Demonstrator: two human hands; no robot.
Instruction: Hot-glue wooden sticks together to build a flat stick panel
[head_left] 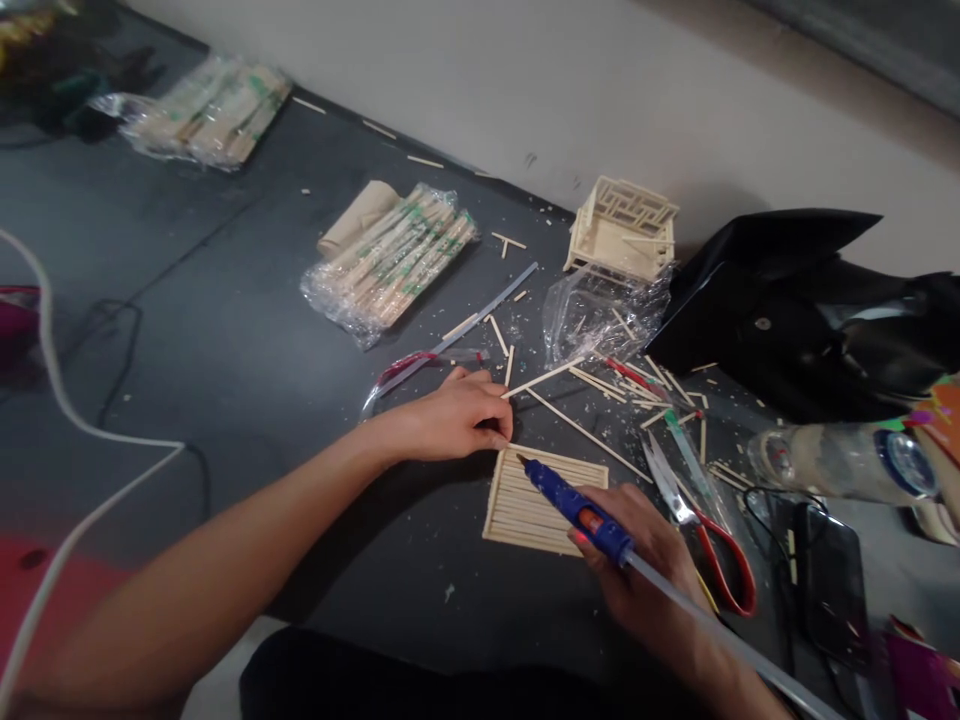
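My glue gun point(574, 508) is smooth blue plastic; the slatted panel point(534, 502) looks like matt wood; the scissors point(679, 490) join glossy metal blades to red plastic handles.

Bench count: I log two plastic-wrapped stick bundles point(206, 112) point(397, 262), one slatted stick panel point(525, 510), one latticed stick model point(619, 240), one glue gun point(559, 493), one pair of red-handled scissors point(670, 482), one smartphone point(836, 590).

Head view, single camera: worn on the head, on the wearer's side of the slatted stick panel point(546, 505) and above it. Faces forward and down, at close working range. Panel just below and right of centre; wall point(480, 90) beyond it, sloping down rightward.
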